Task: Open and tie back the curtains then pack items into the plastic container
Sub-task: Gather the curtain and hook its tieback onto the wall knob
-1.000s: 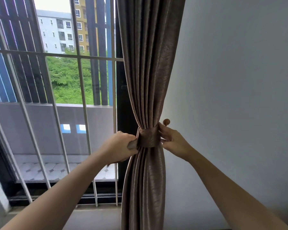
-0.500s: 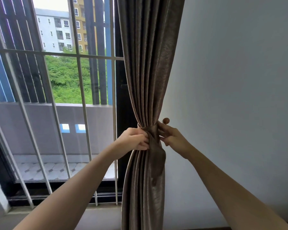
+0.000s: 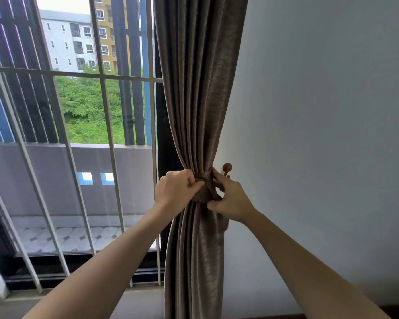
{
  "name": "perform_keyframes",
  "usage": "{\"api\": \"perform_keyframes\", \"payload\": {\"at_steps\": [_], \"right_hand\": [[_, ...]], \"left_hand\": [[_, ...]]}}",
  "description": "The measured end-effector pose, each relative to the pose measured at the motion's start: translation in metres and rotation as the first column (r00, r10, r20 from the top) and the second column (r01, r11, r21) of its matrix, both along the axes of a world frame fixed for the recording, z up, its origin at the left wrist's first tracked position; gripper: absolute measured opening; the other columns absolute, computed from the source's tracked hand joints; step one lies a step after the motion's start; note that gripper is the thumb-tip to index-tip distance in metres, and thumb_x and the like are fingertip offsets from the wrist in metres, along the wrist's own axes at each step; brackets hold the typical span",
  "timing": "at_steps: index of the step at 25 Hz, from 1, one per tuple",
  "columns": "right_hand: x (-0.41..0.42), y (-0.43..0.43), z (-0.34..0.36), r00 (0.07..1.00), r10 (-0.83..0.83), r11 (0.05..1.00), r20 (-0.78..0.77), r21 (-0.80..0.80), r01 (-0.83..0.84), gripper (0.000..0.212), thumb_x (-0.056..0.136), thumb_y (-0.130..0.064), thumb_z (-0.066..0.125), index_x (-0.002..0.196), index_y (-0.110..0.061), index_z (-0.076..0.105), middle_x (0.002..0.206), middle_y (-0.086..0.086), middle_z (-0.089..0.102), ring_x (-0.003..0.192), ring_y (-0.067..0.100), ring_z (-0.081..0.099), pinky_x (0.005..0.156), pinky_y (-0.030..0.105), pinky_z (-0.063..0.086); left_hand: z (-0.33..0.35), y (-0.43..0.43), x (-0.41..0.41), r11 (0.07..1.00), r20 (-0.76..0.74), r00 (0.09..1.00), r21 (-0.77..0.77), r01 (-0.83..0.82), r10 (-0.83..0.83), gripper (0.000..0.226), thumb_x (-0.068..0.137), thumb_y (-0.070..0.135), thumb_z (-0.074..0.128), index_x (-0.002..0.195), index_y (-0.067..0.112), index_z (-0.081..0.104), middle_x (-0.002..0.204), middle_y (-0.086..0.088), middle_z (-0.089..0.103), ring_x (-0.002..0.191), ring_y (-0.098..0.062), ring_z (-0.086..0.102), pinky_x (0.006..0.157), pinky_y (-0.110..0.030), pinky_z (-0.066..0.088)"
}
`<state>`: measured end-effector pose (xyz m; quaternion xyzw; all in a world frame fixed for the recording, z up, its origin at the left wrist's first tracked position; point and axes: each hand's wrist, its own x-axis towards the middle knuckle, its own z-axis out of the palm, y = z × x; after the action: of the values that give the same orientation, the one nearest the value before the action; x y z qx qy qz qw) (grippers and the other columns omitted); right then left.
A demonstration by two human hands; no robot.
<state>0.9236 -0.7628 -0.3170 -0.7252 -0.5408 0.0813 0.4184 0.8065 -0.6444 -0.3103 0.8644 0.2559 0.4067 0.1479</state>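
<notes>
A brown curtain (image 3: 198,88) hangs gathered into a narrow bunch beside the window. A tieback band (image 3: 205,189) of the same cloth wraps its waist and crosses over itself in front. My left hand (image 3: 176,192) pinches the band from the left side. My right hand (image 3: 230,199) grips the band's other end on the right, just below a round wooden wall hook (image 3: 227,168). Part of the band is hidden under my fingers. No plastic container is in view.
White metal window bars (image 3: 106,111) stand to the left, with a balcony wall and buildings beyond. A plain pale wall (image 3: 320,134) fills the right side. The floor edge and a dark skirting run along the bottom.
The band lay flat around the curtain, then its end hung loose in front. Now both hands have drawn it into a crossed knot, and my left hand has moved right onto it.
</notes>
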Motion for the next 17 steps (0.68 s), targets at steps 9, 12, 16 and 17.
{"api": "perform_keyframes", "payload": {"at_steps": [9,12,16,17], "right_hand": [[0.039,0.002,0.017,0.979,-0.014,1.000,0.205,-0.021,0.018,0.048,0.092,0.005,0.042,0.134,-0.017,0.050,0.092,0.000,0.063,0.080,0.000,0.061,0.076,0.016,0.045],[0.055,0.008,0.032,0.945,0.045,0.995,0.323,-0.099,-0.013,0.039,0.095,0.001,0.041,0.129,-0.011,0.055,0.123,0.008,0.061,0.111,0.020,0.056,0.095,0.024,0.041],[0.065,0.017,0.045,0.926,0.087,0.992,0.367,-0.116,-0.047,0.025,0.097,-0.009,0.044,0.115,-0.013,0.061,0.102,0.006,0.069,0.084,0.016,0.064,0.076,0.021,0.048],[0.069,0.017,0.044,0.930,0.054,0.996,0.362,-0.089,-0.023,0.018,0.096,-0.016,0.049,0.108,-0.016,0.062,0.094,0.004,0.071,0.079,0.017,0.066,0.074,0.026,0.050]], "left_hand": [[-0.015,0.012,0.005,0.856,0.058,0.998,0.516,-0.038,0.009,0.025,0.083,0.036,0.066,0.082,0.011,0.065,0.054,0.003,0.062,0.039,-0.018,0.058,0.037,-0.024,0.043],[-0.012,0.012,0.008,0.863,0.007,0.998,0.503,-0.051,0.054,0.032,0.087,0.043,0.054,0.083,0.012,0.065,0.050,0.004,0.062,0.037,-0.018,0.057,0.038,-0.021,0.037],[-0.002,0.009,0.010,0.878,-0.066,0.997,0.479,0.002,0.033,0.029,0.086,0.041,0.062,0.082,0.011,0.062,0.052,0.001,0.061,0.042,-0.022,0.058,0.046,-0.020,0.028],[0.000,0.009,0.009,0.887,-0.092,0.995,0.462,0.020,0.025,0.031,0.088,0.042,0.059,0.084,0.011,0.061,0.054,-0.001,0.062,0.046,-0.024,0.060,0.048,-0.022,0.031]]}}
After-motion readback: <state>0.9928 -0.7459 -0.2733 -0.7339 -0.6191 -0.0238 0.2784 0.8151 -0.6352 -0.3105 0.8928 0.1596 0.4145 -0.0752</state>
